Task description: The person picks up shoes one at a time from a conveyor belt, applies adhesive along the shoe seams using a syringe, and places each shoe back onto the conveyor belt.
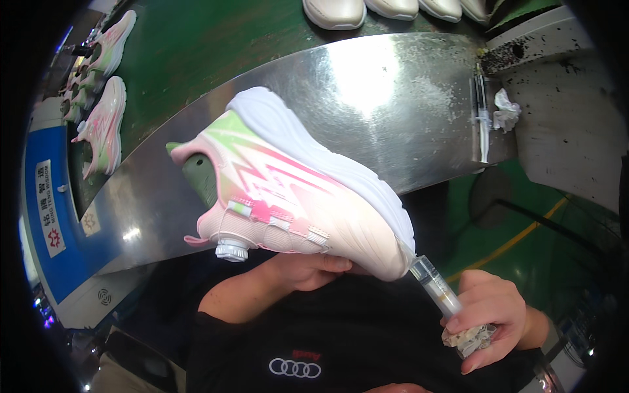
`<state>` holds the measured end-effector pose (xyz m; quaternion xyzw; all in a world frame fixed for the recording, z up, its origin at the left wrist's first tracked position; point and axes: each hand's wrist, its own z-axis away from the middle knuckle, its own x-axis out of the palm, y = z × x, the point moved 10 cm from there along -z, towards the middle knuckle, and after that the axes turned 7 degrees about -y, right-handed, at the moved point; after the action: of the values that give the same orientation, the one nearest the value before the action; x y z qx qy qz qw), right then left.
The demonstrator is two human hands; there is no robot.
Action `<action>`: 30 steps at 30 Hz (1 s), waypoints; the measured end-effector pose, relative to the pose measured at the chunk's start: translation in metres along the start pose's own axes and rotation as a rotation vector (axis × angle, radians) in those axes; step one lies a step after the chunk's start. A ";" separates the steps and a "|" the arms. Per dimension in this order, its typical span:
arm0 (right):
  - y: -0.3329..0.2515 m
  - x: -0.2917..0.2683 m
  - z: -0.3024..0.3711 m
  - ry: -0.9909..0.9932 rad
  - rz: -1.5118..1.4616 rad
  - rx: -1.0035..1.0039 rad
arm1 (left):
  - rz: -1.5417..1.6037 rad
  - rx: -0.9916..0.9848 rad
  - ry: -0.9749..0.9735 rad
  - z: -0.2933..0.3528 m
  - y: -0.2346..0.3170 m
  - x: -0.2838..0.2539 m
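A pink, white and green sneaker (308,196) with a thick white sole lies on its side in the air, toe pointing to the lower right. From beneath, my left hand (304,270) is closed on it; the shoe hides most of the fingers. A white dial (232,249) sits by its tongue, and a dark green shoe last (199,175) fills the opening. My right hand (495,308) grips a clear syringe (437,286), along with a crumpled whitish tissue (470,339). The syringe's tip meets the toe at the seam between sole and upper.
Behind the sneaker curves a shiny metal worktop (301,72). Another syringe (483,124) and a wad of white tissue (506,110) rest at its right end. Similar sneakers (105,128) line the green surface (190,39) at left; beige shoes (335,13) stand at the top.
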<state>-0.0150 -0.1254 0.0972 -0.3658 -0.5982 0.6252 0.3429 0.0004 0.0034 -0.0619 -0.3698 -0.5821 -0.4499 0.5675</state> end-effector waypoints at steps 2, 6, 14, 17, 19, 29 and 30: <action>-0.007 -0.003 0.006 0.008 0.042 0.004 | -0.012 -0.014 -0.029 -0.011 -0.001 0.001; -0.015 -0.008 0.014 0.046 0.149 -0.028 | -0.036 -0.026 -0.066 -0.025 0.001 -0.002; -0.020 -0.013 0.018 0.106 0.234 -0.068 | -0.077 0.046 -0.044 -0.050 0.012 0.013; -0.021 -0.011 0.017 0.108 0.319 -0.073 | -0.051 0.092 -0.069 -0.056 0.015 0.013; -0.025 -0.009 0.014 0.113 0.368 -0.081 | -0.089 0.033 -0.088 -0.060 0.010 0.014; -0.024 0.015 0.007 0.177 0.915 -0.218 | -0.041 0.074 -0.121 -0.071 0.018 0.038; -0.020 0.017 0.006 0.167 0.935 -0.217 | -0.036 0.087 -0.117 -0.070 0.019 0.039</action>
<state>-0.0290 -0.1133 0.1164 -0.6781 -0.4018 0.6146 0.0319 0.0383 -0.0594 -0.0246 -0.3601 -0.6396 -0.4120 0.5400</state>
